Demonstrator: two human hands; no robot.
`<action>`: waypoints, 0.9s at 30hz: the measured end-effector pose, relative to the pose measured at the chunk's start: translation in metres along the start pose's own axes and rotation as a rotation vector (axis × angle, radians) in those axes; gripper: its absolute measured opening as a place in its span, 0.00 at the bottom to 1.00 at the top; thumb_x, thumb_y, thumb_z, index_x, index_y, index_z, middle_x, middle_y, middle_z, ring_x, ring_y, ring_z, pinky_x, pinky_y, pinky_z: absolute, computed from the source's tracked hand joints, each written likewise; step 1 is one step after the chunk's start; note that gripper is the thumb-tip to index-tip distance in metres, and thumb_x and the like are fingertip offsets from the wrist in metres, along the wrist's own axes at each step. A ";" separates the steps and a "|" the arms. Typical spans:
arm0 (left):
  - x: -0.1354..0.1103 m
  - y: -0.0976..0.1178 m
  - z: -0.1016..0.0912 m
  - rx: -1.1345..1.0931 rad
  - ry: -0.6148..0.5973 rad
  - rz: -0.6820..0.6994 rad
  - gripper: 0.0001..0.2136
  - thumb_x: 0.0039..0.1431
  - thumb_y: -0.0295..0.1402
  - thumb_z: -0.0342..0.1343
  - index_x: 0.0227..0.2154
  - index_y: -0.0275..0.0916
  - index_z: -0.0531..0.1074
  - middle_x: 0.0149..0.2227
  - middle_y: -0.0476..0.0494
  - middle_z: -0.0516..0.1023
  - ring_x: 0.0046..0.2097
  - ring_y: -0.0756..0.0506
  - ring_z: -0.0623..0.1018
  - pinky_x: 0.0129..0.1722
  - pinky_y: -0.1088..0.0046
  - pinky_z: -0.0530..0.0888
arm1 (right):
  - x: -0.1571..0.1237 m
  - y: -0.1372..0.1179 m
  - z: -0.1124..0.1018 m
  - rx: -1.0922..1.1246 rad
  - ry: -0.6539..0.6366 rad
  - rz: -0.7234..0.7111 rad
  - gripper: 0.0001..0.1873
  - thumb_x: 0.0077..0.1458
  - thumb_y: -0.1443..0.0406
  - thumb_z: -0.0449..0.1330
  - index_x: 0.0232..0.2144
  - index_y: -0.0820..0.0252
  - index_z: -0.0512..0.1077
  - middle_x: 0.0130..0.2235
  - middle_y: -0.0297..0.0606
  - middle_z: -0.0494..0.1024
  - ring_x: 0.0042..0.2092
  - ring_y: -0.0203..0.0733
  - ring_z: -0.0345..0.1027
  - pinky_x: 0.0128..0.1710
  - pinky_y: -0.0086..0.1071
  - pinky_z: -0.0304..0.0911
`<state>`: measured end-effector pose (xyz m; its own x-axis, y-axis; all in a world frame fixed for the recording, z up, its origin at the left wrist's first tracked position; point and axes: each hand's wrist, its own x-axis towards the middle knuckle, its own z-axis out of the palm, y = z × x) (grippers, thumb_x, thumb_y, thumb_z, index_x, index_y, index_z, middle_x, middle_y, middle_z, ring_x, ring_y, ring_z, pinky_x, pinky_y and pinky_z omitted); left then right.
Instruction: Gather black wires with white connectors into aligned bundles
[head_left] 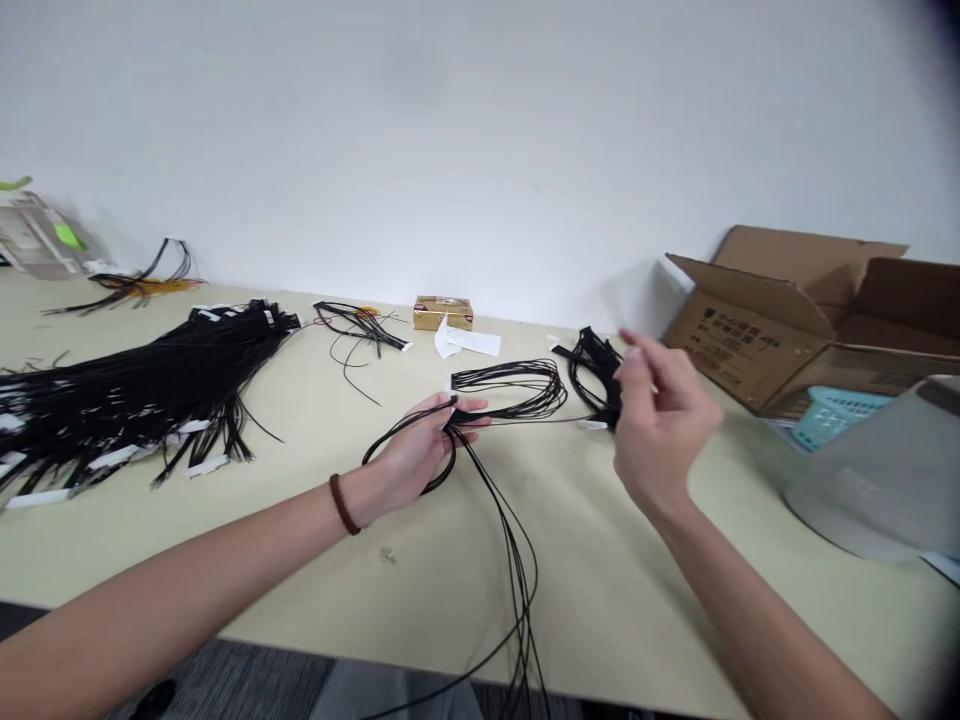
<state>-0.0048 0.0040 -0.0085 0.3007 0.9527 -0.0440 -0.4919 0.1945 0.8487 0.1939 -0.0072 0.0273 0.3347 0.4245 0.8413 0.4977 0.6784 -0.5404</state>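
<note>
My left hand (pixel 435 440) is closed around the gathered middle of a black cable bundle (pixel 517 395). Several thin cables loop out to the right of the fingers, and a smaller loop curves back by the wrist. Loose ends hang down past the table's front edge. A white tag or connector shows at the bundle's top. My right hand (pixel 664 420) is raised to the right, thumb and fingers drawn together; what they hold, if anything, I cannot make out. Just behind it lies another coiled black cable bundle (pixel 592 375), partly hidden by the hand.
A large pile of black cables (pixel 165 390) covers the table's left. Near the wall are a small cable bundle (pixel 360 325), a gold box (pixel 442 312) and white paper strips (pixel 472 342). An open cardboard box (pixel 750 340), teal basket (pixel 832 415) and grey bin (pixel 885 480) stand right.
</note>
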 end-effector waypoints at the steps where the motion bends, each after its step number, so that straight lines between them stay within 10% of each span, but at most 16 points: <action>1: -0.001 -0.001 0.000 0.013 -0.016 0.011 0.03 0.53 0.30 0.54 0.29 0.35 0.69 0.44 0.41 0.74 0.43 0.45 0.75 0.42 0.69 0.67 | -0.004 -0.003 0.001 -0.083 -0.066 -0.160 0.08 0.53 0.64 0.56 0.36 0.54 0.73 0.27 0.32 0.69 0.27 0.31 0.59 0.25 0.29 0.55; 7: -0.002 -0.003 -0.001 0.119 -0.106 0.060 0.09 0.56 0.35 0.51 0.33 0.36 0.72 0.42 0.41 0.75 0.41 0.46 0.74 0.39 0.72 0.67 | -0.025 -0.012 0.014 -0.214 -0.327 -0.630 0.11 0.50 0.74 0.58 0.32 0.54 0.74 0.20 0.29 0.69 0.25 0.32 0.58 0.26 0.29 0.54; 27: -0.003 -0.004 -0.001 0.175 -0.186 0.089 0.11 0.57 0.38 0.49 0.33 0.36 0.71 0.41 0.40 0.75 0.44 0.43 0.75 0.40 0.70 0.67 | -0.026 -0.007 0.014 -0.245 -0.380 -0.616 0.11 0.50 0.74 0.57 0.33 0.53 0.74 0.20 0.30 0.69 0.27 0.33 0.55 0.27 0.28 0.53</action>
<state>-0.0042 0.0007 -0.0125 0.4153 0.9019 0.1191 -0.3798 0.0529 0.9236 0.1708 -0.0148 0.0092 -0.3375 0.2196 0.9154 0.6836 0.7257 0.0779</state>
